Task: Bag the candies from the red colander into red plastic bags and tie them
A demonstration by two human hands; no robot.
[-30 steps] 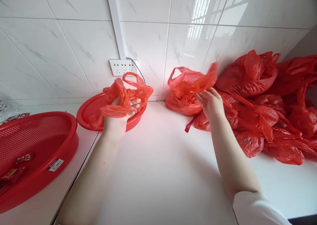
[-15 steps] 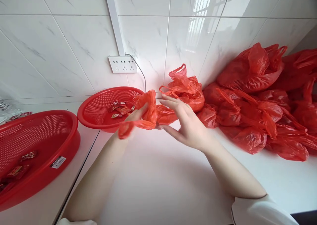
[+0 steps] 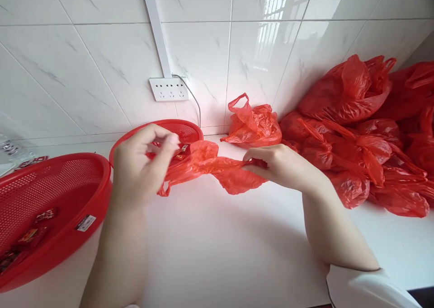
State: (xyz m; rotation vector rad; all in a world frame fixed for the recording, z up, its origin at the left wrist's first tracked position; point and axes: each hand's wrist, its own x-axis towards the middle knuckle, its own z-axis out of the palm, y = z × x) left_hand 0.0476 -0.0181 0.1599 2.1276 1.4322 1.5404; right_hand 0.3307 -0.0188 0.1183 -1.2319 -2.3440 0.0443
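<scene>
crumpled, translucent red plastic bag (image 3: 233,175)

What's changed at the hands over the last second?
The right hand has left the crumpled red plastic bag by the wall and now grips the stretched red plastic bag. That bag has come off the left hand, which has drawn back leftward; whether they still touch is unclear. The red perforated plastic baskets and the filled red plastic bags piled at right stayed put.

The left hand (image 3: 137,168) has moved toward nine o'clock, out of the red plastic bag (image 3: 233,178), which the right hand (image 3: 285,167) now pinches.
</scene>
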